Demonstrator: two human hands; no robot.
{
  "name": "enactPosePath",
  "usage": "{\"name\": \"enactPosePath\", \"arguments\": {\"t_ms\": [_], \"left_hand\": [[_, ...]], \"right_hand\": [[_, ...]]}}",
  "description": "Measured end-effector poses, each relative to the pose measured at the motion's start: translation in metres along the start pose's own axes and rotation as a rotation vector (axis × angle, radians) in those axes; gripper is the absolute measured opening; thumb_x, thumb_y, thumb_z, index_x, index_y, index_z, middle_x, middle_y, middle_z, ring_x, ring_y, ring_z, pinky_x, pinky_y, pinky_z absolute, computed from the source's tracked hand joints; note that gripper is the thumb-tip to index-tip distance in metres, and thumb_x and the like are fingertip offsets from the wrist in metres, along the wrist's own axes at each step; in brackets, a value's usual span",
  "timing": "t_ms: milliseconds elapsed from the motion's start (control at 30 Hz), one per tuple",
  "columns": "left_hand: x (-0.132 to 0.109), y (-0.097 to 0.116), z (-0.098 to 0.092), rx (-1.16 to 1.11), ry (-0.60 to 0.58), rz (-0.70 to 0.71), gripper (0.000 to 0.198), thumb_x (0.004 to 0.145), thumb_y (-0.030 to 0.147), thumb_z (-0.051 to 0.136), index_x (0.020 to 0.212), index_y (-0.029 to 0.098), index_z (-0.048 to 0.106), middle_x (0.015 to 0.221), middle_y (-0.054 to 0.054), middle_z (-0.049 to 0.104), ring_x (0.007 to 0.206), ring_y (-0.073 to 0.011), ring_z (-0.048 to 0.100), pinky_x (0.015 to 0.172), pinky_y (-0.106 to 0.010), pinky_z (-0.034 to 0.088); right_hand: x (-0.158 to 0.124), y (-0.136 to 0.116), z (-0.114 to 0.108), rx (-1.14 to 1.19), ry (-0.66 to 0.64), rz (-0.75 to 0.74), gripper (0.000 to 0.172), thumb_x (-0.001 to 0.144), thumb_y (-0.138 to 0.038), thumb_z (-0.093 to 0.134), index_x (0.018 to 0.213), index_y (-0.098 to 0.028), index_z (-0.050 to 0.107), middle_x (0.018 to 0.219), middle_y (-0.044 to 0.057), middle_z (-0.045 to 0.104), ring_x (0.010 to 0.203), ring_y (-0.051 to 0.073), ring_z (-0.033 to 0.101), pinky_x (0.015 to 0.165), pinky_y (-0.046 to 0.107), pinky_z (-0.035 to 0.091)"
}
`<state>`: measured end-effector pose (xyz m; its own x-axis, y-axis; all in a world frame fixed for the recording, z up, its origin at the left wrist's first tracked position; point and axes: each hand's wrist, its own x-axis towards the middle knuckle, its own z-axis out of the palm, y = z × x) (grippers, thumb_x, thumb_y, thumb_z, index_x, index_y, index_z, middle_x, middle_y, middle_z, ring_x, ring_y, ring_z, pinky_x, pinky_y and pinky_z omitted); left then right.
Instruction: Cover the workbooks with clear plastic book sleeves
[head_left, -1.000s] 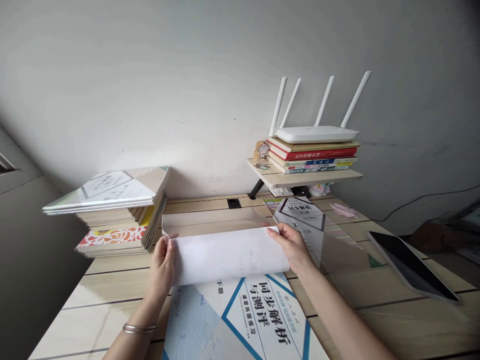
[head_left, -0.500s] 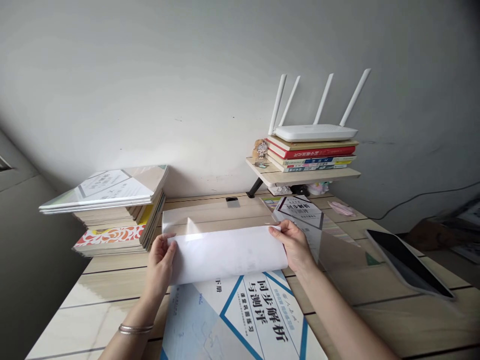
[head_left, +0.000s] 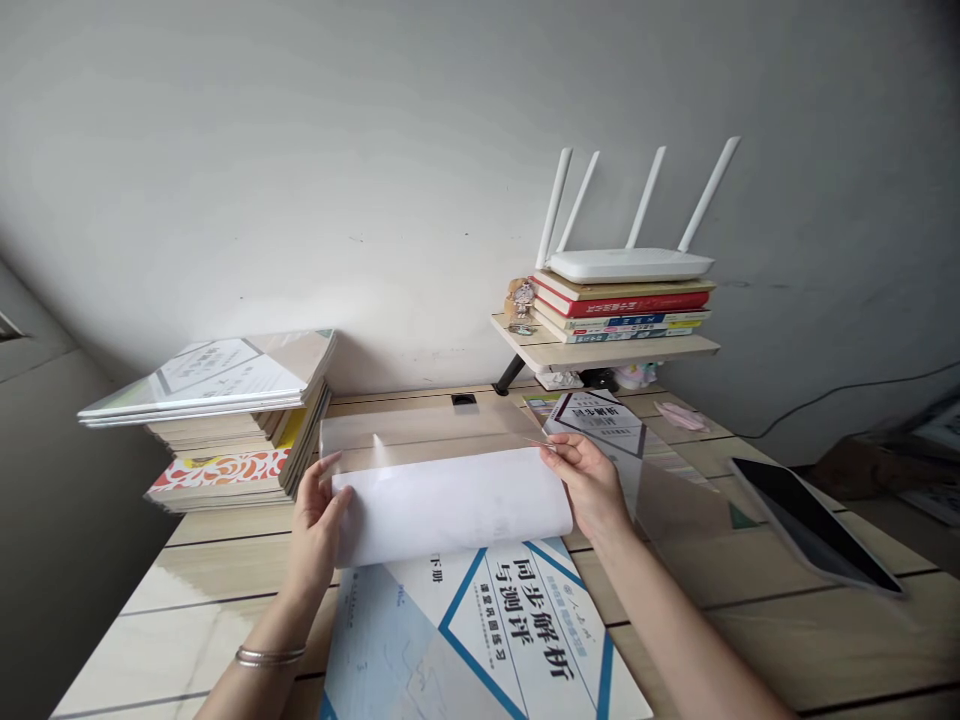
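A workbook (head_left: 525, 630) with a white and blue printed cover lies in front of me on the desk. Its white cover flap (head_left: 450, 505) is lifted and bowed, blank side up. Beyond it stretches a clear plastic book sleeve (head_left: 420, 435), with the flap's far edge against it. My left hand (head_left: 315, 520) is at the flap's left edge, thumb on the paper and index finger stretched away. My right hand (head_left: 589, 490) pinches the flap's far right corner together with the sleeve's edge. Part of the fingers on each hand is hidden.
At left rises a stack of books (head_left: 232, 440). A white router (head_left: 634, 264) sits on books (head_left: 637, 305) on a small raised shelf (head_left: 622, 352). Another workbook (head_left: 600, 415) lies behind my right hand. A tablet (head_left: 817, 525) rests at the right of the desk (head_left: 217, 570).
My left index finger has straightened and parted from the thumb. My right fingers have shifted slightly at the corner, and the flap has moved a little to the left.
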<state>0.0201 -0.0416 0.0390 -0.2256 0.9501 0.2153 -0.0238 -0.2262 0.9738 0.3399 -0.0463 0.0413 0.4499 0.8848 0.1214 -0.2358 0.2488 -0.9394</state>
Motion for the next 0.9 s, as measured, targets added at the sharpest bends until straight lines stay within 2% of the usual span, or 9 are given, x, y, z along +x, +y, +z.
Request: {"name": "enactPosePath", "arguments": {"t_ms": [100, 200, 300, 433, 700, 900], "left_hand": [[0.000, 0.003, 0.002, 0.019, -0.016, 0.035, 0.059, 0.065, 0.037, 0.073, 0.119, 0.023, 0.052, 0.075, 0.002, 0.056, 0.061, -0.0111, 0.049, 0.054, -0.020, 0.039], [-0.001, 0.003, 0.004, 0.036, -0.044, 0.053, 0.066, 0.069, 0.035, 0.072, 0.128, 0.023, 0.045, 0.060, 0.007, 0.045, 0.050, -0.0083, 0.040, 0.047, -0.018, 0.031], [0.000, 0.000, 0.004, 0.047, -0.040, 0.087, 0.063, 0.072, 0.034, 0.070, 0.129, 0.024, 0.045, 0.057, 0.009, 0.037, 0.048, -0.0070, 0.034, 0.045, -0.017, 0.027], [0.001, -0.004, 0.005, 0.055, -0.050, 0.107, 0.059, 0.072, 0.034, 0.069, 0.127, 0.024, 0.047, 0.058, 0.009, 0.037, 0.050, -0.0072, 0.033, 0.046, -0.017, 0.027], [-0.001, -0.002, 0.004, 0.061, -0.033, 0.109, 0.059, 0.070, 0.034, 0.070, 0.124, 0.025, 0.050, 0.058, 0.009, 0.036, 0.050, -0.0082, 0.033, 0.047, -0.018, 0.027], [0.001, -0.009, 0.000, 0.078, -0.086, 0.130, 0.058, 0.074, 0.032, 0.067, 0.128, 0.026, 0.046, 0.060, 0.008, 0.037, 0.052, -0.0078, 0.034, 0.047, -0.018, 0.029]], "right_hand": [[0.001, -0.002, 0.000, 0.014, -0.006, -0.029, 0.046, 0.048, -0.038, 0.085, 0.076, -0.024, 0.052, 0.072, 0.000, 0.069, 0.070, 0.019, 0.062, 0.068, 0.032, 0.046], [0.003, -0.005, -0.006, -0.021, -0.050, 0.026, 0.047, 0.048, -0.039, 0.085, 0.074, -0.024, 0.048, 0.069, -0.001, 0.067, 0.066, 0.018, 0.060, 0.062, 0.030, 0.044], [0.001, -0.009, -0.017, -0.125, -0.092, 0.106, 0.041, 0.053, -0.045, 0.081, 0.070, -0.023, 0.051, 0.063, -0.003, 0.062, 0.062, 0.016, 0.055, 0.057, 0.026, 0.040], [-0.012, -0.010, -0.029, -0.172, -0.127, 0.152, 0.036, 0.059, -0.050, 0.077, 0.068, -0.020, 0.059, 0.065, -0.001, 0.061, 0.064, 0.014, 0.051, 0.058, 0.025, 0.039], [-0.015, -0.004, -0.022, -0.200, -0.076, 0.139, 0.036, 0.054, -0.050, 0.078, 0.061, -0.019, 0.062, 0.060, -0.001, 0.060, 0.059, 0.015, 0.050, 0.054, 0.026, 0.035], [-0.004, -0.003, -0.023, -0.033, -0.134, 0.354, 0.030, 0.049, -0.036, 0.082, 0.055, -0.018, 0.058, 0.054, -0.001, 0.060, 0.050, 0.013, 0.050, 0.049, 0.025, 0.036]]}}
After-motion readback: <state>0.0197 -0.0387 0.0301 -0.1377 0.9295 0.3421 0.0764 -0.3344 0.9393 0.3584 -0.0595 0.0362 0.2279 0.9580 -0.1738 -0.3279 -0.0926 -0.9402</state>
